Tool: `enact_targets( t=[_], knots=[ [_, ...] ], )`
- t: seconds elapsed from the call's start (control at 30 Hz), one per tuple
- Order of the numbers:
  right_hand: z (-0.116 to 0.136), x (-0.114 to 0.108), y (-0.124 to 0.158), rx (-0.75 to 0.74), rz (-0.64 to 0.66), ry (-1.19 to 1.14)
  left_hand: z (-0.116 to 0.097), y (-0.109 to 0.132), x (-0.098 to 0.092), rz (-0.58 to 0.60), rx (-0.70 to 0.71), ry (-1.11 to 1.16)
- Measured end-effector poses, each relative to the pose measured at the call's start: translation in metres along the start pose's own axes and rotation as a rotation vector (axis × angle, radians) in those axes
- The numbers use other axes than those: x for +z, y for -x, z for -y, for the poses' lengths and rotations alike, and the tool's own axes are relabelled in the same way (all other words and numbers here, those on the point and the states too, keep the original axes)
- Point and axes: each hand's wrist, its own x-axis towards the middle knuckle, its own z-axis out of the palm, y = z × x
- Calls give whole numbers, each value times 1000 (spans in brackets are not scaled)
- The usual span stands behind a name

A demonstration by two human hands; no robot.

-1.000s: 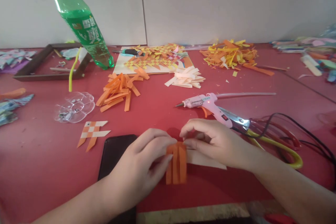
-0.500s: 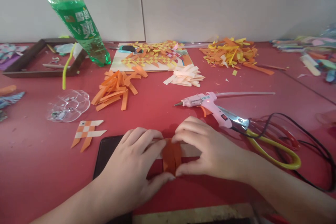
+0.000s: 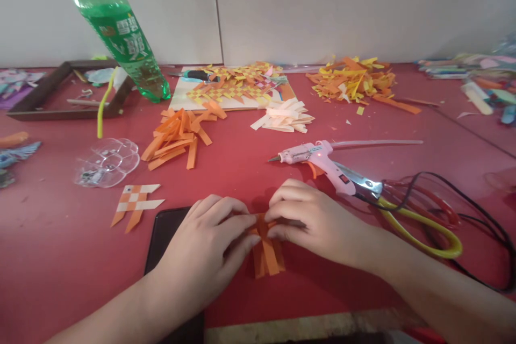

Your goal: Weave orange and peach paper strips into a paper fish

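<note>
Near the front edge of the red table [image 3: 60, 269], mid-width: left hand [image 3: 209, 242] and right hand [image 3: 318, 223] meet, fingertips of both pinched shut on the top end of the orange strips [image 3: 266, 257]. Loose strip ends fan toward the front edge. Left forearm lies over a black slab [image 3: 161, 236]. Pink glue gun [image 3: 318, 158] sits just behind the right hand, with yellow-handled scissors [image 3: 419, 228] beside it.

Orange strips [image 3: 266, 252] near centre, orange-and-white checked weave [image 3: 135, 204] at left, green bottle [image 3: 121, 37] far left, pink glue gun [image 3: 318, 158] right, red table [image 3: 242, 166]
</note>
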Motion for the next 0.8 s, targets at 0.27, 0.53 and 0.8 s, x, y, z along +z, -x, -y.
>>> enact_targets(
  t=[0.27,0.53,0.8],
  knots=[
    [-1,6,2,57,-131,11,1,-3,0,-30,20,19],
    [3,1,4,96,-128,-73,-3,-1,-2,-17,15,32],
    [1,-1,1,-13,-43,17,-4,1,-3,42,20,-14]
  ],
)
